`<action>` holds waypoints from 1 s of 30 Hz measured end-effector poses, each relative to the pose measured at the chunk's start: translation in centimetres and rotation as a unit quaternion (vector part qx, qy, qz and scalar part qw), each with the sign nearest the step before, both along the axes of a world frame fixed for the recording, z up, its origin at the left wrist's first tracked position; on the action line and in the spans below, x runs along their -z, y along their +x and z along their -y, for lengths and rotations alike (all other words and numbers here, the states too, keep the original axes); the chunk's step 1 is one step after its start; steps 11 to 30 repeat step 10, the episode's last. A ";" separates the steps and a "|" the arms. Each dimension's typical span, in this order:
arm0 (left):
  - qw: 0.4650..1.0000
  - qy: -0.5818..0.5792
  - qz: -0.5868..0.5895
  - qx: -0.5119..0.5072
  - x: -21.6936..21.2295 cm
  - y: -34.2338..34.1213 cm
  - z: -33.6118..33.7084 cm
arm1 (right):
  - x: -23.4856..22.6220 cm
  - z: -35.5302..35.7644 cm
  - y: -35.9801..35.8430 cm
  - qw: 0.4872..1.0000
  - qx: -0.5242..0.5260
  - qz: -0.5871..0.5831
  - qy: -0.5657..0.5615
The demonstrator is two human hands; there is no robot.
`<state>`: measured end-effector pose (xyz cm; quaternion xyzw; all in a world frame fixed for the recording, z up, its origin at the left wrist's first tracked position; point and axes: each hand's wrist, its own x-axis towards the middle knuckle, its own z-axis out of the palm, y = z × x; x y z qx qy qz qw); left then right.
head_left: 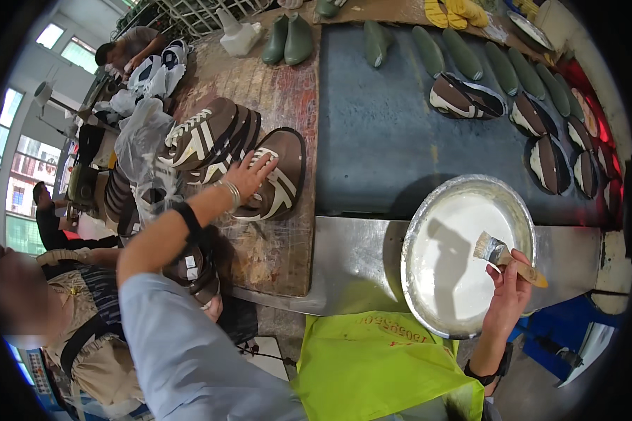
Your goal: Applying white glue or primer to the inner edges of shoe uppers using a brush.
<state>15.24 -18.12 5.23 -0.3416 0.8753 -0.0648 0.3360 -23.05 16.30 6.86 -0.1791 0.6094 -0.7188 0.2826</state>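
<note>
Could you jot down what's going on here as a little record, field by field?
Left hand: left hand rests on a brown shoe upper with white stripes, on a worn wooden board
Right hand: right hand grips a brush with a wooden handle
Under the brush: metal basin of white liquid
Beside the upper: stack of similar uppers
Far side: row of uppers and green shoe forms

green shoe lasts (463, 55) in a row at 1 o'clock | finished brown-and-white uppers (549, 163) lined along 2–3 o'clock | white bottle (237, 35) at 11 o'clock | clear plastic bag (139, 133) at 9 o'clock | lime-green apron (372, 365) at 6 o'clock
</note>
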 end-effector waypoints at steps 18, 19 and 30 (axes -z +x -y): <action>0.790 0.145 -0.586 -0.105 0.0 2.4 -3.0 | -2.6 -1.3 2.4 1.000 0.011 -0.003 -0.011; 0.790 0.145 -0.586 -0.105 0.0 2.4 -3.0 | -2.6 -1.3 2.4 1.000 0.011 -0.003 -0.011; 0.790 0.145 -0.586 -0.105 0.0 2.4 -3.0 | -2.6 -1.3 2.4 1.000 0.011 -0.003 -0.011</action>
